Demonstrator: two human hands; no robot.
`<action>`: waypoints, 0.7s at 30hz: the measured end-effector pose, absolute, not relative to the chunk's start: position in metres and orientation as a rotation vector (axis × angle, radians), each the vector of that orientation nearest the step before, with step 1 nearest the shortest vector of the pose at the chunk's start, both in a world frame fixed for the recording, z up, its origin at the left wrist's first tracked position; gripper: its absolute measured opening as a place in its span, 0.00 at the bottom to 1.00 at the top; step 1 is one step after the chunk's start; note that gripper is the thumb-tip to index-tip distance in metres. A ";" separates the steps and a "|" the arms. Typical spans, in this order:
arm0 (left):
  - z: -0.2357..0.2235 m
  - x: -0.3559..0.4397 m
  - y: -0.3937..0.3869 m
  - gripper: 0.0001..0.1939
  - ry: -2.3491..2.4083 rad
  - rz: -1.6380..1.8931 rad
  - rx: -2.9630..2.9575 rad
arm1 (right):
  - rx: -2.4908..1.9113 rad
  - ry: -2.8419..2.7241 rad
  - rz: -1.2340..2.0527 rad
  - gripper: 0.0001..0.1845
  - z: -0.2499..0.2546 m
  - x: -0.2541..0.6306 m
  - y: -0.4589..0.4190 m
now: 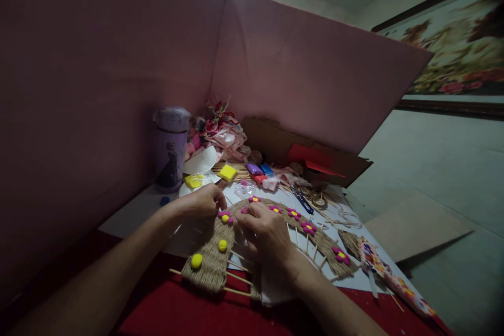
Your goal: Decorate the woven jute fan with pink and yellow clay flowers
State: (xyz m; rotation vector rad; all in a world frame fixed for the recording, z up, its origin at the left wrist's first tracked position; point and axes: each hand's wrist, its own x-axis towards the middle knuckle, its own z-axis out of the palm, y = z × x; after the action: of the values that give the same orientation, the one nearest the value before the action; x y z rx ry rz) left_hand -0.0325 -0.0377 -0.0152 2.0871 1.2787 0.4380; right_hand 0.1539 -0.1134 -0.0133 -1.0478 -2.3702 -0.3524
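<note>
A curved twine-woven arch [210, 268] with wooden sticks poking out lies in front of me. Magenta clay flowers [308, 228] with yellow centres run along its top and right side. On its left leg sit two bare yellow clay dots [196, 261]. My left hand [207, 200] is curled beside a partly petalled flower [225, 218], fingertips close to its upper edge. From the other side my right hand [264, 228] reaches over the arch, fingers bent together near the same flower. Whatever either hand pinches is hidden by the fingers.
Behind the arch lie a yellow clay pack [227, 172], a purple clay pack [254, 168] and blue-handled scissors [302, 199]. A purple canister [171, 149] stands at left by the pink board [299, 68]. A floral-wrapped piece [394, 275] lies along the right table edge.
</note>
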 end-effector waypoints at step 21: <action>-0.016 -0.032 -0.037 0.21 1.276 0.454 2.120 | -1.172 -2.480 -0.403 0.07 -0.016 0.150 -0.124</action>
State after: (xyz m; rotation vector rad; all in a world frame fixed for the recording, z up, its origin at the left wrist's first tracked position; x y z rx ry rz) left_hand -0.0324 -0.0369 -0.0155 2.1197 1.2761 0.4544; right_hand 0.1495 -0.1235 -0.0163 -1.1718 -2.4802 -0.4030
